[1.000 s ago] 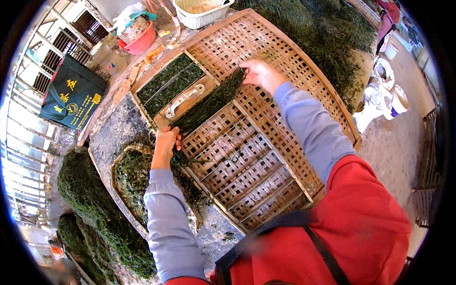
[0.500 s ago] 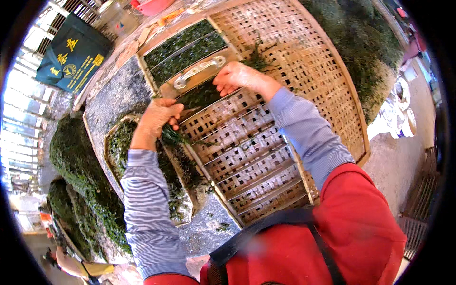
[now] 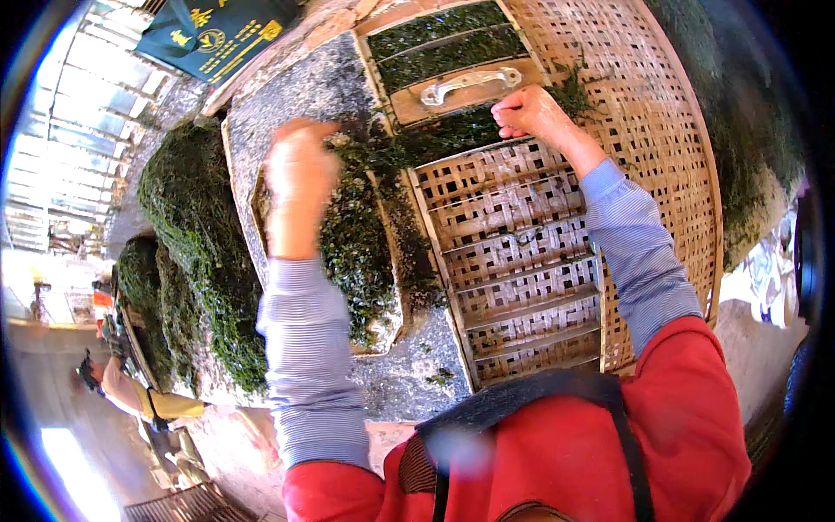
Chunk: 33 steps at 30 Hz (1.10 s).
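Note:
My left hand, smeared by motion, is over the left edge of a tray of dark green leaves; its fingers are too blurred to read. Curled closed, my right hand rests by the right side of a slatted frame, at a slot filled with green leaves. Whatever its fingers hold is hidden. Just beyond that slot, a wooden bar with a pale handle lies across the frame. The far slots hold packed leaves; the nearer slots show woven bamboo beneath.
The frame lies on a large woven bamboo tray. Large heaps of green leaves stand at the left, with more at the far right. A dark green bag is at the far left. Another person is at the lower left.
My left hand has left the frame's left edge and swung left over the leaf tray. My right hand stays at the leaf-filled slot. The view has shifted, moving the scene rightward.

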Each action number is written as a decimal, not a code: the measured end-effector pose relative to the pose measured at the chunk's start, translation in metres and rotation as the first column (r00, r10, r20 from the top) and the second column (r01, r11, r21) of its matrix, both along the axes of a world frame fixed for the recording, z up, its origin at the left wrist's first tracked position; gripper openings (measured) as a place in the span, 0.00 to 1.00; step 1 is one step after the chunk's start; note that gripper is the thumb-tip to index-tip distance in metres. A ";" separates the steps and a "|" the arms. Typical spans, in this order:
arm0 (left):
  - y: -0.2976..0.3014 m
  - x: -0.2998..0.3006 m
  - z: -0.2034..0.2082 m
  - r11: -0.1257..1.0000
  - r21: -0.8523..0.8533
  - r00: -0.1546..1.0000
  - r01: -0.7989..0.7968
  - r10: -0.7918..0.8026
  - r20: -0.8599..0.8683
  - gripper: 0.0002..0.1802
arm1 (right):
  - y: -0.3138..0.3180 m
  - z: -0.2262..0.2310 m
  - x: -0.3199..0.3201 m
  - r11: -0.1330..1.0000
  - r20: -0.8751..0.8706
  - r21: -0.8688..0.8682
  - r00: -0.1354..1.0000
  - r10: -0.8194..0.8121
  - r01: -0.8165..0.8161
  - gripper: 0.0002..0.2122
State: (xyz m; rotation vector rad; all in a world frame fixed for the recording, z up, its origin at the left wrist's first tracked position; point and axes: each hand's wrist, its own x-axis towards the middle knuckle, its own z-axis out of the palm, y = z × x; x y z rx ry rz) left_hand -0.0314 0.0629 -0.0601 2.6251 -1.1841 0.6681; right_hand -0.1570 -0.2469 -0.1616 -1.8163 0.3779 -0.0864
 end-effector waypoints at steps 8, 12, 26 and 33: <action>-0.086 -0.079 -0.109 0.988 0.152 0.998 -0.034 0.025 0.056 0.26 | 0.066 0.029 -0.002 0.368 0.135 -0.923 0.990 0.047 0.109 0.10; -0.087 -0.081 -0.119 0.941 0.264 0.959 -0.214 0.253 -0.127 0.28 | 0.173 0.072 0.015 0.608 0.392 -0.793 0.782 0.484 0.021 0.10; -0.085 -0.074 -0.123 0.980 0.190 0.998 -0.057 0.059 -0.006 0.28 | 0.228 0.045 0.073 0.893 0.628 -0.445 0.736 0.254 0.072 0.07; -0.084 -0.086 -0.110 0.994 0.107 0.998 -0.032 0.026 0.057 0.23 | 0.053 0.037 -0.007 0.835 0.306 -0.507 0.950 -0.058 0.214 0.08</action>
